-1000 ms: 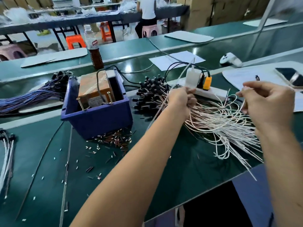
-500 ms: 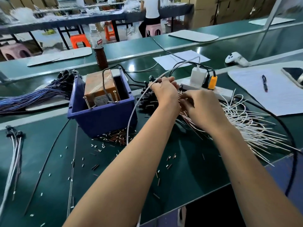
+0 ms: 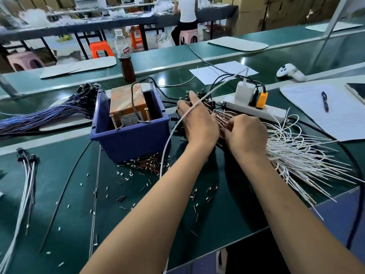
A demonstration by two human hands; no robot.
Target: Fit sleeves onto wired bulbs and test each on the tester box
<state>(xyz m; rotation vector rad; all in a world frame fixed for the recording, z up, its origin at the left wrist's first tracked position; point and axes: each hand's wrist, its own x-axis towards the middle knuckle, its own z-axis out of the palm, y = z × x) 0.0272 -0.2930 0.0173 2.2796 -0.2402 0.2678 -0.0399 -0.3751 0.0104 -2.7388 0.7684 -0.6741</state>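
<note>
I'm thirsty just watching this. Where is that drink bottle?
In the head view, the bottle stands upright on the far green bench, left of centre, behind the blue bin and left of the white paper sheet.

Beyond your work, a bottle stood on the far table. To your right, a pen lay on paper, near a power strip and a white controller.

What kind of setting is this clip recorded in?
Most likely a small electronics assembly workshop. Long green workbenches run in rows, a heap of white-wired bulbs lies by a tester box in a blue bin, and stacked cardboard cartons line the back wall.
</note>
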